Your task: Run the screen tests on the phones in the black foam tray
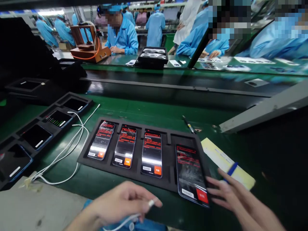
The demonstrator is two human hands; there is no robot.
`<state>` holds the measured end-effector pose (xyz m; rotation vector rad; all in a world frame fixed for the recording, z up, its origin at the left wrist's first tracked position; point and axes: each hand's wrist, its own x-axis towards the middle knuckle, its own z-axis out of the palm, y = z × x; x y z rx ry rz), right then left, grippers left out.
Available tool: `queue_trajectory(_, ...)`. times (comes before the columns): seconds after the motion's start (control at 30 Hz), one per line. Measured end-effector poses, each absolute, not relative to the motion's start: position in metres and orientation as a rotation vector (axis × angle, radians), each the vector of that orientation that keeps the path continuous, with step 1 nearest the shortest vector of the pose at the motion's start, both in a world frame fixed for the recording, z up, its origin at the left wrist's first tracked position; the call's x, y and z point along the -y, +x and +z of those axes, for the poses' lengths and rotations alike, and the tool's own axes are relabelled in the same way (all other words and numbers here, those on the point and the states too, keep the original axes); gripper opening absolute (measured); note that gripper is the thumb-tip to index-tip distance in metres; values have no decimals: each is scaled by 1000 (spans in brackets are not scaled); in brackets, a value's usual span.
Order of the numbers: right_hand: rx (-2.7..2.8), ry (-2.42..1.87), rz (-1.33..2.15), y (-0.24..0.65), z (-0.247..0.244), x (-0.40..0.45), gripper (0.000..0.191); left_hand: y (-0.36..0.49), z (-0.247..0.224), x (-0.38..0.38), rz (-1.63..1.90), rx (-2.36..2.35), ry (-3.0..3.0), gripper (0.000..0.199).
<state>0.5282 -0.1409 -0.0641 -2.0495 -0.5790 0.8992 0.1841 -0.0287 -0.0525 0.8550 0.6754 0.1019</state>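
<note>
My left hand (122, 199) is closed at the front, pinching a white charging cable by its plug (151, 203). The cord trails down below the palm. In front lies a black foam tray (138, 150) with several smartphones, their lit screens showing red text and an orange or red box. The rightmost smartphone (191, 175) lies skewed, its near end sticking out past the tray's front edge. My right hand (237, 199) is beside that phone's right edge, fingers stretched and apart, slightly blurred. Whether the fingertips touch the phone I cannot tell.
A second foam tray (39, 118) with phones stands left, white cables (77, 141) looped beside it. A pen (189, 124), yellow paper (223, 160) and a blue pen (232, 170) lie right. Behind a dark ledge (144, 85), people in blue work at a bench. A grey beam (264, 106) slants at right.
</note>
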Motion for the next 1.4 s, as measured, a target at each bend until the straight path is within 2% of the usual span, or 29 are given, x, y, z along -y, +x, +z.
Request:
queue_trajectory(0.1, 765, -2217, 486, 538, -60, 119, 76, 226, -68, 61, 61, -647, 749, 47)
queue_trajectory(0.23, 1255, -1918, 462, 532, -74, 55, 67, 265, -80, 86, 44, -653, 714, 36)
queue_trajectory(0.3, 1384, -1851, 420, 529, -87, 33, 66, 279, -85, 89, 50, -663, 703, 41)
queue_trajectory(0.47, 1398, -1834, 403, 529, -102, 30, 61, 300, -93, 89, 222, -741, 583, 81)
queue_trajectory(0.53, 1406, -1829, 396, 529, -101, 34, 59, 303, -93, 90, 266, -763, 540, 88)
queue_trajectory(0.83, 1467, -1818, 389, 525, -95, 35, 55, 315, -81, 92, 296, -879, 354, 86)
queue_trajectory(1.13, 1474, -1794, 362, 530, -105, 34, 53, 343, -129, 124, 505, -934, 269, 93)
queue_trajectory(1.2, 1472, -1788, 384, 531, -106, 32, 55, 335, -127, 116, 428, -881, 364, 95)
queue_trajectory(1.27, 1428, -1777, 392, 528, -98, 33, 55, 316, -107, 97, 254, -798, 612, 87)
queue_trajectory(1.3, 1394, -1760, 373, 524, -90, 36, 52, 302, -90, 85, 178, -797, 800, 78)
queue_trajectory(1.37, 1336, -1697, 298, 514, -69, 48, 39, 272, -46, 61, 150, -856, 1172, 48)
queue_trajectory(1.4, 1333, -1644, 291, 509, -58, 57, 30, 257, -22, 51, 253, -917, 1301, 34)
